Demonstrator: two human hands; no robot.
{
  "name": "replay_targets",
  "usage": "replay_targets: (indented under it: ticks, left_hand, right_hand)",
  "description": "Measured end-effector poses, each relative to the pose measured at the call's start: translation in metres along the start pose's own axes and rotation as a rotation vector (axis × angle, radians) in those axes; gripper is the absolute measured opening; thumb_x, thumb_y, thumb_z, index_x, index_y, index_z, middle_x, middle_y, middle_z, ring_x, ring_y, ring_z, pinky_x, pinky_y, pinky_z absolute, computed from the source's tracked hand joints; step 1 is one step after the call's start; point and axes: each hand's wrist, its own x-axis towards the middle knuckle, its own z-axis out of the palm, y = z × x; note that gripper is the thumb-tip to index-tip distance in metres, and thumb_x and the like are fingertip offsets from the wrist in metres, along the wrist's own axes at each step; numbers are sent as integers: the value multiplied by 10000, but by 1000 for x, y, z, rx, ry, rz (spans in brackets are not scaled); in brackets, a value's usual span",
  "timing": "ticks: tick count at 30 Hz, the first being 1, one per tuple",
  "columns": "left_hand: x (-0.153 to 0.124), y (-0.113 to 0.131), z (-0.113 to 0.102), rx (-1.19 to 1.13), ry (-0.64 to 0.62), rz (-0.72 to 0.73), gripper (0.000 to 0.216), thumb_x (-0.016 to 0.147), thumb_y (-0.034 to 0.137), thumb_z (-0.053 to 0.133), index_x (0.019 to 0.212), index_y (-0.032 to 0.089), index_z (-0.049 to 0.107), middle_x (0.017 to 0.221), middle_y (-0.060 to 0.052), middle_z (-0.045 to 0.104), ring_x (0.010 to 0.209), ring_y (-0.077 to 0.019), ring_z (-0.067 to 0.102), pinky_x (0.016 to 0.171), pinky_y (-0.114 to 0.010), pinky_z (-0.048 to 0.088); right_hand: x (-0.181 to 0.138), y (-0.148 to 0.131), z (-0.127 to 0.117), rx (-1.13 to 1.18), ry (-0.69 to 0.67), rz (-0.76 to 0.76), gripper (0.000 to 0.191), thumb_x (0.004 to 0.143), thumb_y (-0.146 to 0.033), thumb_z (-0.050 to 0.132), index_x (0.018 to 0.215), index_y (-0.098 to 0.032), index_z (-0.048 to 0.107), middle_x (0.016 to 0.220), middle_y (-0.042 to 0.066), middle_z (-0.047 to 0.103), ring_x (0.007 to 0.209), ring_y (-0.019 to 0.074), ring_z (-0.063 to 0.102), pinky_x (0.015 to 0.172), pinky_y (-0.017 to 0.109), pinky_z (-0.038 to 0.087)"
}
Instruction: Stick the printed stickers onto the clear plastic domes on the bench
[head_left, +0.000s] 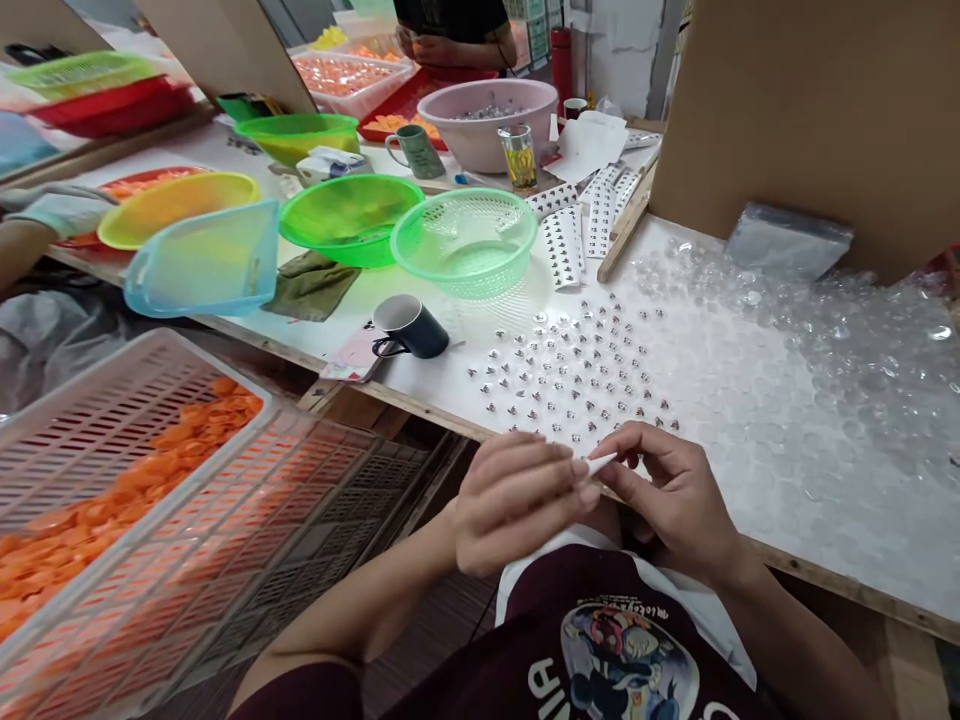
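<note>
Just over the table's front edge, my left hand [517,500] is closed on a narrow white paper strip [602,463], seen almost edge-on. It resembles the sticker sheets lying farther back, but no print shows on it. My right hand [671,490] has its thumb and forefinger pinched at the strip's pointed end; anything smaller between them is hidden. Beyond both hands, many small clear discs [581,365] with dark printed stickers lie spread on the white table. Plain clear discs [750,440] cover the tabletop to the right. Printed sticker sheets [562,245] lie at the back.
A dark mug [420,332] stands left of the stickered discs, near a green basket [465,240] and a green bowl [352,215]. At lower left is a crate [300,470] of orange pieces [165,460]. A clear heap [892,340] lies right. Co-workers' hands appear at left and back.
</note>
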Motion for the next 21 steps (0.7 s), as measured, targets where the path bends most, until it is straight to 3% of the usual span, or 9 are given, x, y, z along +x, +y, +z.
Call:
replay_targets:
  ticks: [2, 4, 6, 9, 14, 21]
  left_hand:
    - [6, 2, 7, -238, 39, -102, 256, 1027, 289, 539, 1256, 295, 653, 1040, -39, 742, 865, -167, 697, 777, -316, 571]
    - [8, 3, 15, -454, 18, -371, 319, 1062, 331, 439, 1282, 214, 637, 1047, -84, 734, 884, -183, 694, 772, -317, 564]
    - [6, 3, 23, -564, -69, -636, 369, 1037, 433, 472, 1158, 160, 690, 943, -88, 725, 818, -187, 670, 706, -293, 540]
    - [-3, 0, 36, -527, -175, -843, 289, 924, 430, 662, 936, 147, 721, 785, -46, 680, 695, -153, 590, 600, -245, 462]
    - [-16, -7, 55, -475, -175, -939, 214, 879, 352, 707, 821, 147, 716, 700, -18, 646, 636, -127, 521, 606, -241, 415]
    - [-24, -14, 70, -566, -133, -1005, 218, 875, 366, 707, 826, 153, 705, 752, -31, 675, 695, -143, 568, 656, -246, 443]
  right_hand:
    - [-3, 6, 1, 66, 22, 151, 140, 910, -373, 682, 859, -243, 695, 720, -13, 617, 670, 147, 548, 656, 302, 486]
    - [-5, 17, 1, 80, 70, 241, 182, 895, -396, 679, 830, -226, 684, 716, -9, 619, 641, 139, 526, 611, 284, 457]
    - [-6, 31, 0, 45, 121, 280, 212, 880, -413, 675, 814, -211, 676, 724, -1, 627, 630, 134, 512, 586, 272, 431]
    - [-9, 52, -2, -52, 155, 292, 235, 890, -421, 639, 801, -206, 668, 717, -1, 610, 624, 132, 486, 582, 270, 409]
    - [-10, 71, -6, -243, 252, 169, 97, 847, -319, 661, 880, -228, 667, 806, -3, 616, 721, 149, 509, 694, 286, 439]
    - [-7, 87, -11, -189, 264, 263, 153, 890, -372, 637, 851, -224, 657, 776, -3, 642, 678, 147, 513, 650, 288, 434]
